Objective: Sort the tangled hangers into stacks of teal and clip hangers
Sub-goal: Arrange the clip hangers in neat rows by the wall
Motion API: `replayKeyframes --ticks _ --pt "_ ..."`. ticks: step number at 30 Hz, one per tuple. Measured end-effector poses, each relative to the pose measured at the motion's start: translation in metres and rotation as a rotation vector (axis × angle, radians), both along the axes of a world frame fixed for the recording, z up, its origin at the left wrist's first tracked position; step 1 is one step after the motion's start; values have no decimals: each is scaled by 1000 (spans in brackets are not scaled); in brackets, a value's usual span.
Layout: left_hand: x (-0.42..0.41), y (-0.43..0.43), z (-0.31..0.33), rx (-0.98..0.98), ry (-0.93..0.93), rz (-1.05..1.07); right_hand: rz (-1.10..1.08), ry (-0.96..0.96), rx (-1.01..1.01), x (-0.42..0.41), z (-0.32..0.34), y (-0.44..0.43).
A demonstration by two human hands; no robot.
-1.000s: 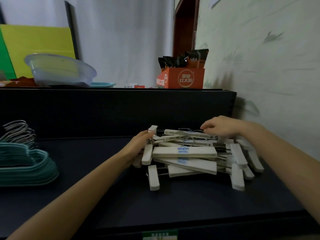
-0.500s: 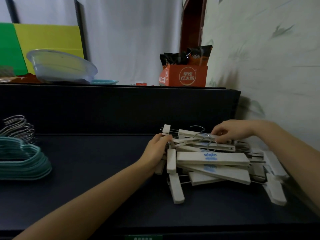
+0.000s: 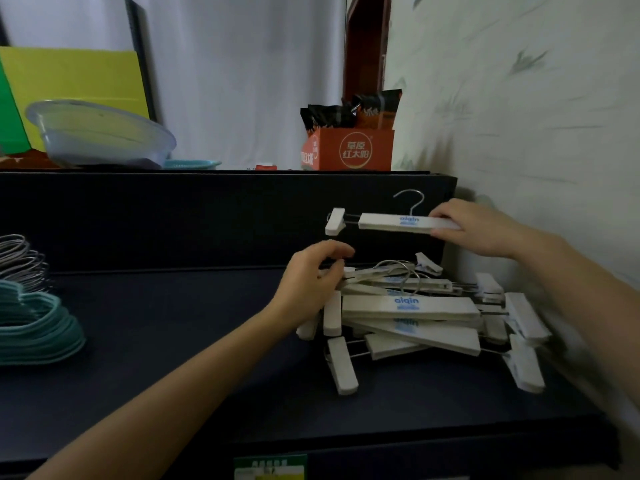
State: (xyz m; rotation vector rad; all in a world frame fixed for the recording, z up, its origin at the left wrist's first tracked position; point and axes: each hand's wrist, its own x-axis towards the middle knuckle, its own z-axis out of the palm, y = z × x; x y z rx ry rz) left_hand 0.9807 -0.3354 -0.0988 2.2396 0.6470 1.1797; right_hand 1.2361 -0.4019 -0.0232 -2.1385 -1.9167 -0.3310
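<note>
A pile of white wooden clip hangers (image 3: 412, 308) lies on the dark table (image 3: 173, 341) against the right wall. My right hand (image 3: 474, 226) grips the right end of one white clip hanger (image 3: 391, 222), held level in the air above the pile, hook up. My left hand (image 3: 308, 282) rests on the pile's left end, fingers curled around the clips there. A stack of teal hangers (image 3: 38, 327) with metal hooks sits at the left edge of the table.
A raised dark ledge (image 3: 207, 216) runs behind the table. On it stand a clear plastic bowl (image 3: 100, 136), an orange snack box (image 3: 349, 148) and yellow and green boards (image 3: 72, 77). The wall (image 3: 519, 116) closes the right side.
My right hand has lifted one clip hanger out of the pile and up into the air. My left hand stayed on the pile's left end.
</note>
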Motion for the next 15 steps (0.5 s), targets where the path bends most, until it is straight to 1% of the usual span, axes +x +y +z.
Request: replayKeyframes --ticks 1,2,4,5,7,10,13,15 --pt "0 -5 3 50 27 -48 5 9 25 0 1 -2" --pt "-1 -10 5 147 85 -67 10 13 47 1 1 -4" --pt "0 -16 6 363 260 -82 18 20 80 1 2 -9" --pt "0 -19 6 442 355 -80 20 22 88 1 3 -11" --pt "3 -21 4 528 494 -58 25 22 89 0 3 -16" --pt "5 -25 2 537 540 -44 20 33 77 -2 1 -22" --pt "7 -30 2 636 547 -29 12 50 87 -4 2 -29" --pt "7 -32 4 668 545 -10 9 61 96 -5 2 -32"
